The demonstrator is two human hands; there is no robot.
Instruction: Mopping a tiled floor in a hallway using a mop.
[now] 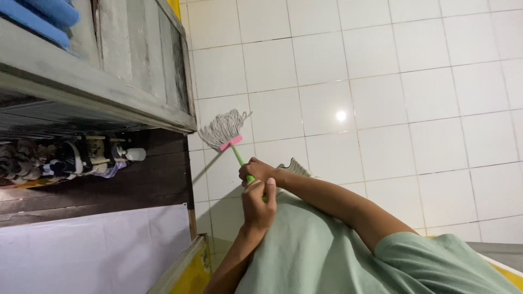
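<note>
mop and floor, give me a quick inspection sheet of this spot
surface: white glossy tiled floor, with a bright light reflection on one tile.
job's things: grey string mop with pink head clamp on a green handle, head resting on the tiles.
clutter: white plastic bottle and a pile of dark patterned cloth items on the dark wooden boards by the door.
grippers: left hand and right hand both closed around the green handle, fingers wrapped.
cables: nothing seen.
surroundings: weathered grey wooden door, white sheet, yellow edging.
</note>
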